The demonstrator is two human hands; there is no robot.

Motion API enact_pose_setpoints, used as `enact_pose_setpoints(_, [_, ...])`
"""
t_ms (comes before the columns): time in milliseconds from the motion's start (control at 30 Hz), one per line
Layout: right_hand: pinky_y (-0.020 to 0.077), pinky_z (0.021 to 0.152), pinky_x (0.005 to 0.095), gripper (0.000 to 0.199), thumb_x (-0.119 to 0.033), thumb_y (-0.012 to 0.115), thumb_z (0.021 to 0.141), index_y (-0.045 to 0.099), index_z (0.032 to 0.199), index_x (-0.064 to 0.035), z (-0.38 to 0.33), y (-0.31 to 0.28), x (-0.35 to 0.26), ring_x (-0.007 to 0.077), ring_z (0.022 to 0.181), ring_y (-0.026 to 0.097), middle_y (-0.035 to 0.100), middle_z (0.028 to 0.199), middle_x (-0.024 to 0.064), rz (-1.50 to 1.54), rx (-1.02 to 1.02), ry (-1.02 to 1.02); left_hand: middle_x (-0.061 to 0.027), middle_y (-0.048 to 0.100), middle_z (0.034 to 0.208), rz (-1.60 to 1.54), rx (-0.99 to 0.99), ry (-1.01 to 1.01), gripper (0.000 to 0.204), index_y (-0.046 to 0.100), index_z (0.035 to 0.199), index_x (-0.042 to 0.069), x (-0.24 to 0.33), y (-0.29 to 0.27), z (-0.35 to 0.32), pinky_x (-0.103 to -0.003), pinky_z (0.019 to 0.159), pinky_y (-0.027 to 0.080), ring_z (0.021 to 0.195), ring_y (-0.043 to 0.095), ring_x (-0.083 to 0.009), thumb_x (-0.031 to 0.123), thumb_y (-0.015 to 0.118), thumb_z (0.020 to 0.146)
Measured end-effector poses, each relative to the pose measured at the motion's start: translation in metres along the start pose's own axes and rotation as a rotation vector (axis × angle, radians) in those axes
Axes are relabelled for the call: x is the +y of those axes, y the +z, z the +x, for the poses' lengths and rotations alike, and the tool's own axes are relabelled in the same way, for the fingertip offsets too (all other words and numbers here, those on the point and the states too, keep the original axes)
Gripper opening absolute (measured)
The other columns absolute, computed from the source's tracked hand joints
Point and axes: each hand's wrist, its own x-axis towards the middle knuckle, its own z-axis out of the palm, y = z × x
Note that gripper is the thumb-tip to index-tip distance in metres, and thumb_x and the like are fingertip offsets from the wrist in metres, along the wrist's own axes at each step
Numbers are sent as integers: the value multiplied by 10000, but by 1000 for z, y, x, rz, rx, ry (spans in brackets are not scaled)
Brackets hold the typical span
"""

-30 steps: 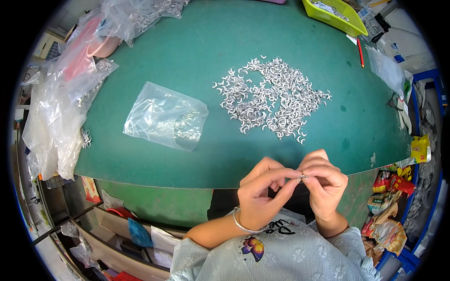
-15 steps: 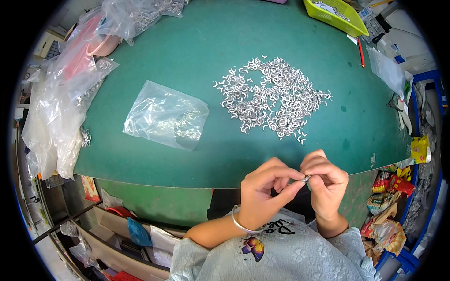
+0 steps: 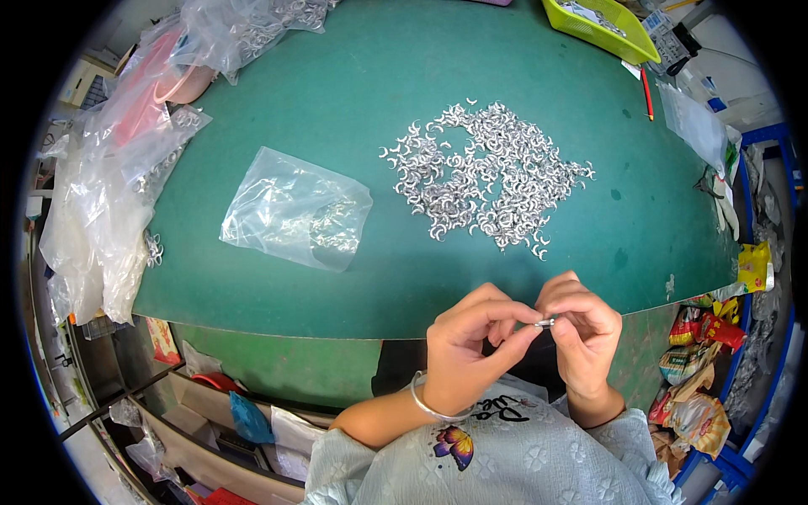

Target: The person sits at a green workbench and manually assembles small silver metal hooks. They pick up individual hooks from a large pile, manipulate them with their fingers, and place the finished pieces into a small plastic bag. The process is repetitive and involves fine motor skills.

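Observation:
Both my hands meet just in front of the table's near edge, with a small curved silvery metal piece [image 3: 544, 323] pinched between their fingertips. My left hand [image 3: 473, 337] grips one end between thumb and forefinger. From the other side, my right hand [image 3: 587, 332] holds it with thumb and fingers. Beyond them, a wide heap of small silvery crescent-shaped metal pieces [image 3: 513, 185] lies spread on the green table [image 3: 353, 93]. Left of the heap is a flat, clear plastic bag [image 3: 290, 206].
Bulging clear bags [image 3: 101, 202] with metal parts crowd the left edge, by a pink bowl [image 3: 185, 84]. A yellow-green basket [image 3: 602, 32] stands at the far right near a red pencil [image 3: 647, 94]. Drawers [image 3: 185, 412] lie below left; snack packets [image 3: 699, 370] sit at right.
The metal piece has turned between my fingertips and shows more of its shiny side. Both hands have shifted very slightly left.

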Motion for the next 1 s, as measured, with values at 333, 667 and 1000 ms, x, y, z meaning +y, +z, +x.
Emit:
enact_pose_setpoints(333, [421, 696, 316, 86, 17, 592, 780, 608, 860, 42, 0, 0, -4, 218, 791, 519, 612, 805, 121, -36, -48, -6, -48, 530, 706, 296, 55, 241, 217, 636, 852, -26, 6, 3, -1, -202, 489, 313, 562, 414, -74, -125, 639, 660])
enact_pose_setpoints(667, [426, 693, 315, 73, -6, 593, 796, 607, 855, 34, -1, 2, -2, 219, 796, 520, 610, 803, 124, 24, -38, 20, -52, 539, 694, 308, 48, 315, 221, 638, 852, -23, 6, 3, 0, -200, 477, 317, 548, 423, -74, -126, 641, 657])
enact_pose_setpoints(1000, [411, 728, 306, 146, 32, 609, 763, 586, 907, 42, -2, 2, -1, 196, 810, 516, 595, 847, 104, 98, -2, 112, -5, 502, 774, -262, -83, -242, 125, 618, 892, -30, -5, -6, 2, -184, 562, 321, 637, 393, -38, -55, 604, 771])
